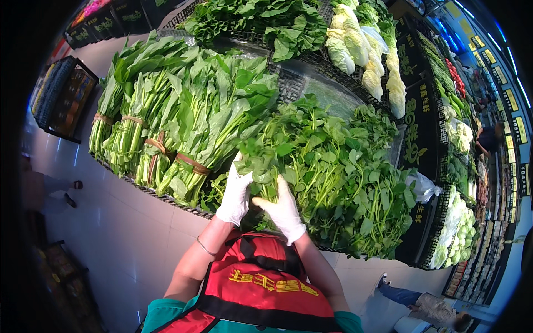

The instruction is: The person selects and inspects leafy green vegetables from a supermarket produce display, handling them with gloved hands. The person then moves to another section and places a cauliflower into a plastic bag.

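My left hand (pixel 236 195), in a white glove, grips the left side of a bunch of leafy greens (pixel 262 169) with pale stems. From the other side my right hand (pixel 283 213), also gloved, has its fingers against the same stems, thumb pointing left. The leaves of this bunch are a little blurred, and parts of the fingers are hidden in them. Loose round-leaved greens (pixel 338 166) are heaped to the right of my hands. On the left lie several bundles of long-leaved greens (pixel 194 139), tied with brown bands (pixel 192 164).
A black crate edge (pixel 166 201) runs along the front of the display. Napa cabbages (pixel 350 44) and more dark greens (pixel 255 25) lie farther back. At right a clear plastic bag (pixel 425 187) hangs by a vegetable shelf (pixel 458 233). A person (pixel 422 305) is at lower right.
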### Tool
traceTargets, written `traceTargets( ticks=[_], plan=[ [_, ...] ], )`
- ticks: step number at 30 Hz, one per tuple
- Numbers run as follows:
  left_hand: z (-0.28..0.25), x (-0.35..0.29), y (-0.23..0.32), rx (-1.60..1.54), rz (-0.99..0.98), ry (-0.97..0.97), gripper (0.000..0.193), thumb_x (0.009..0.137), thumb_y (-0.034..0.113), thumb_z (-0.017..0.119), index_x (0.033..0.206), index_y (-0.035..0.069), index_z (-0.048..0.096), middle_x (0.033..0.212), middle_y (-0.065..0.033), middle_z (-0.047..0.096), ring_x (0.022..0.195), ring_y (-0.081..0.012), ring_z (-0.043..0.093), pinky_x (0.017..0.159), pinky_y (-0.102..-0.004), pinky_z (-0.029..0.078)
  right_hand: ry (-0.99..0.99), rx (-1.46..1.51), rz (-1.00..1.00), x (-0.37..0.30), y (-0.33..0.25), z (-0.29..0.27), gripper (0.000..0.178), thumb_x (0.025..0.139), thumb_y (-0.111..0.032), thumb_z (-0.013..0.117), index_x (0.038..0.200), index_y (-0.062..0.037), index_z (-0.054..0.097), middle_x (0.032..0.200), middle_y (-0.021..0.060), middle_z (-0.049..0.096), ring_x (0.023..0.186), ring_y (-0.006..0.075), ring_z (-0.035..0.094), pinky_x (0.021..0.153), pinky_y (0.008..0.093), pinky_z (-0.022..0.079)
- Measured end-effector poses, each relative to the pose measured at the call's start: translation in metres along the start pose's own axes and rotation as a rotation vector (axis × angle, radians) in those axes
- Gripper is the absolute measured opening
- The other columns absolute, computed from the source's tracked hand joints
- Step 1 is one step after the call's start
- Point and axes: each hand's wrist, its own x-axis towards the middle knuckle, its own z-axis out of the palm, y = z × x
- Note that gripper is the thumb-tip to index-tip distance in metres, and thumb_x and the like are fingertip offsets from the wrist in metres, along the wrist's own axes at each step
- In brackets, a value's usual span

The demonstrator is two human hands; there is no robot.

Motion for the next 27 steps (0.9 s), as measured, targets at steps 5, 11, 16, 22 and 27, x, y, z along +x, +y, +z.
traceTargets(
  ticks=[5,11,16,22,27],
  plan=[
    [0.002,-0.008,0.026,0.154,-0.058,0.090,0.078,0.094,0.022,0.064,0.156,0.015,0.018,0.120,-0.0063,0.058,0.089,-0.0163,0.063,0.078,-0.0347,0.056,-0.016,0.794,0.211,-0.001,-0.004,-0.028,0.062,0.088,-0.006,0.068,0.138,0.0130,0.036,0.081,0.0051,0.067,0.071,0.0131,0.062,0.080,0.0248,0.047],
    [-0.022,-0.010,0.036,0.284,-0.088,0.161,0.068,0.096,0.028,0.062,0.153,0.013,0.028,0.115,-0.0101,0.063,0.098,-0.0209,0.064,0.084,-0.0349,0.051,0.014,0.631,0.218,-0.029,-0.034,-0.101,0.052,0.091,-0.012,0.066,0.133,0.0100,0.044,0.079,0.0085,0.069,0.079,0.0156,0.067,0.090,0.0284,0.048],
    [-0.050,-0.018,0.029,0.402,-0.139,0.162,0.053,0.095,0.023,0.063,0.143,0.009,0.046,0.107,-0.0067,0.064,0.091,-0.0165,0.065,0.080,-0.0294,0.050,0.512,0.609,0.068,-0.118,-0.043,-0.216,0.030,0.090,-0.013,0.061,0.118,-0.0038,0.058,0.088,0.0072,0.069,0.077,0.0132,0.066,0.066,0.0254,0.054],
    [-0.062,-0.022,0.023,0.510,-0.197,0.191,0.052,0.095,0.023,0.062,0.142,0.007,0.045,0.103,-0.0058,0.065,0.086,-0.0152,0.066,0.077,-0.0268,0.051,0.674,-0.500,0.264,-0.134,0.054,-0.248,0.038,0.091,-0.022,0.064,0.118,0.0036,0.058,0.105,0.0181,0.063,0.097,0.0285,0.060,0.089,0.0365,0.047],
    [-0.064,-0.027,0.025,0.604,-0.186,0.201,0.050,0.095,0.024,0.060,0.140,0.007,0.047,0.106,-0.0094,0.066,0.089,-0.0171,0.067,0.079,-0.0282,0.052,0.808,-0.671,0.206,-0.146,0.106,-0.237,0.044,0.093,-0.026,0.068,0.123,0.0040,0.056,0.111,0.0199,0.061,0.103,0.0320,0.059,0.091,0.0376,0.046]
  ],
)
